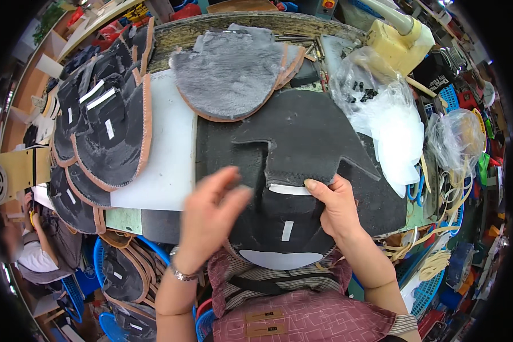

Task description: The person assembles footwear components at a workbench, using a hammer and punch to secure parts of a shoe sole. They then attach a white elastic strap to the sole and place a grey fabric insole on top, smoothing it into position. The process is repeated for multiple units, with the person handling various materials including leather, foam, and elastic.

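Observation:
A black sheet piece [305, 131] with notched sides lies in front of me, a white strip [290, 189] along its near edge. My right hand [339, 208] pinches that near edge between thumb and fingers, beside the strip's right end. Below lies a black panel [256, 219] with a short white tape and a pale curved patch [280, 259] at its near rim. Left of these, my left hand [211, 214] is raised and blurred, its thumb and forefinger apart and nothing visible between them.
Grey fleece pieces [228, 71] with tan edging lie at the back. Stacked black pieces [111, 131] rest left, by a white board [165, 148]. Clear plastic bags [370, 85] and a yellowish machine head [390, 45] stand right. Blue baskets [100, 256] sit below; another person [37, 251] is far left.

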A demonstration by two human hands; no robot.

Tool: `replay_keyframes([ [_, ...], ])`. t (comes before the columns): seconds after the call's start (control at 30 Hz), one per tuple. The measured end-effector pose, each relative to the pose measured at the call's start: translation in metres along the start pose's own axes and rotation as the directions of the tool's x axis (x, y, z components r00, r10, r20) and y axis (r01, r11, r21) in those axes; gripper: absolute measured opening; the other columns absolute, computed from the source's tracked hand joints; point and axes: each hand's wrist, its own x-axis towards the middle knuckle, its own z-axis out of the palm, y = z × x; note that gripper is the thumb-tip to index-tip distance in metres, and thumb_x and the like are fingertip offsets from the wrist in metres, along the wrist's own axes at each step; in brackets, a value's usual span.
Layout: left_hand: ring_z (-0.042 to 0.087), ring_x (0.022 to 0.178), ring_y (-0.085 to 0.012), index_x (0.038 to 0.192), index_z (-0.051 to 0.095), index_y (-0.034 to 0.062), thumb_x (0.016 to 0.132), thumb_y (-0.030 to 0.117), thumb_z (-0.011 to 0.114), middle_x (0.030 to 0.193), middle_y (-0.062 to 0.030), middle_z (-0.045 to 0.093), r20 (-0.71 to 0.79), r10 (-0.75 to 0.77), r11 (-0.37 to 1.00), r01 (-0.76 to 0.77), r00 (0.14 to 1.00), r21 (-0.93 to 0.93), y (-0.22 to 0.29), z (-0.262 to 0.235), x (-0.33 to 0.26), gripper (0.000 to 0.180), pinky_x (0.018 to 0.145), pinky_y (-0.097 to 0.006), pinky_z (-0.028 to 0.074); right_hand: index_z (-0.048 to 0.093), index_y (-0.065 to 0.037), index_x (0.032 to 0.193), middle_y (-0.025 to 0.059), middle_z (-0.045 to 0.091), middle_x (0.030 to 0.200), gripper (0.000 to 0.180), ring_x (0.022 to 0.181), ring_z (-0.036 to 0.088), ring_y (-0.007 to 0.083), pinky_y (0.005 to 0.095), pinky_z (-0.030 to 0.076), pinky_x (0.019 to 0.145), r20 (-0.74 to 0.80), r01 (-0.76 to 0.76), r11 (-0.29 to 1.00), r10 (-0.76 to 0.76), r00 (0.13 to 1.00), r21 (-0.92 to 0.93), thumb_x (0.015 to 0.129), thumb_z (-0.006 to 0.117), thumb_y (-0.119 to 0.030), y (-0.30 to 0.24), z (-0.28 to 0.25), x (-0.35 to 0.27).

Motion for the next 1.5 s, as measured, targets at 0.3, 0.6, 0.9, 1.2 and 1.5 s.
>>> replay_keyframes([
  [0.3, 0.061, 0.079, -0.0081, 0.119, 0.051, -0.0071, 0.084, 0.001, 0.061, 0.090, -0.0075, 0.066, 0.333, -0.082, 0.634, 0.307, 0.939, -0.710, -0.002, 0.034, 0.016, 0.037, 0.071, -0.021, 0.049, 0.064, 0.002, 0.098, 0.0060, 0.066, 0.092, 0.019, 0.082, 0.059, 0.0100, 0.0247, 0.048, 0.076, -0.029, 0.010, 0.990, -0.014, 0.999, -0.142, 0.082, 0.067, -0.008, 0.001, -0.007, 0.001],
  [0.6, 0.055, 0.058, -0.0044, 0.106, 0.058, 0.0030, 0.075, 0.006, 0.063, 0.064, -0.0021, 0.060, 0.061, 0.111, 0.983, -0.119, 0.992, 0.137, -0.016, 0.041, 0.027, 0.031, 0.055, -0.023, 0.044, 0.067, -0.011, 0.103, 0.0055, 0.064, 0.103, 0.025, 0.089, 0.060, 0.0207, 0.0317, 0.047, 0.079, 0.568, 0.546, -0.158, -0.177, 0.804, -0.823, 0.080, 0.068, -0.019, -0.014, -0.015, 0.002],
  [0.9, 0.054, 0.060, -0.0105, 0.087, 0.062, 0.0005, 0.074, 0.005, 0.064, 0.068, -0.0029, 0.056, 0.398, 0.072, 0.995, -0.037, 0.914, -0.097, -0.019, 0.031, 0.057, 0.014, 0.054, -0.026, 0.044, 0.053, -0.004, 0.120, 0.0100, 0.057, 0.112, 0.037, 0.101, 0.056, 0.0200, 0.0302, 0.045, 0.088, 0.855, 0.819, -0.451, 0.196, 0.480, -0.356, 0.085, 0.053, -0.014, -0.014, -0.050, 0.027],
  [1.2, 0.060, 0.068, -0.0214, 0.094, 0.063, -0.0057, 0.069, 0.006, 0.059, 0.085, -0.0138, 0.060, 0.474, 0.781, 0.207, -0.885, 0.406, 0.418, -0.032, 0.030, 0.059, 0.028, 0.057, -0.025, 0.050, 0.063, 0.001, 0.088, 0.0093, 0.060, 0.085, 0.024, 0.073, 0.056, 0.0176, 0.0273, 0.049, 0.063, 0.948, 0.735, -0.601, -0.176, 0.263, -0.316, 0.068, 0.061, -0.011, -0.010, -0.031, 0.038],
  [1.5, 0.057, 0.075, -0.0227, 0.091, 0.063, -0.0112, 0.073, 0.013, 0.055, 0.088, -0.0169, 0.060, 0.678, 0.726, -0.167, -0.928, 0.113, 0.333, -0.028, 0.028, 0.073, 0.032, 0.064, -0.027, 0.049, 0.062, -0.001, 0.081, 0.0071, 0.059, 0.085, 0.020, 0.075, 0.055, 0.0166, 0.0273, 0.047, 0.065, 0.970, 0.744, -0.636, -0.030, 0.242, -0.205, 0.069, 0.057, -0.016, -0.013, -0.027, 0.039],
])
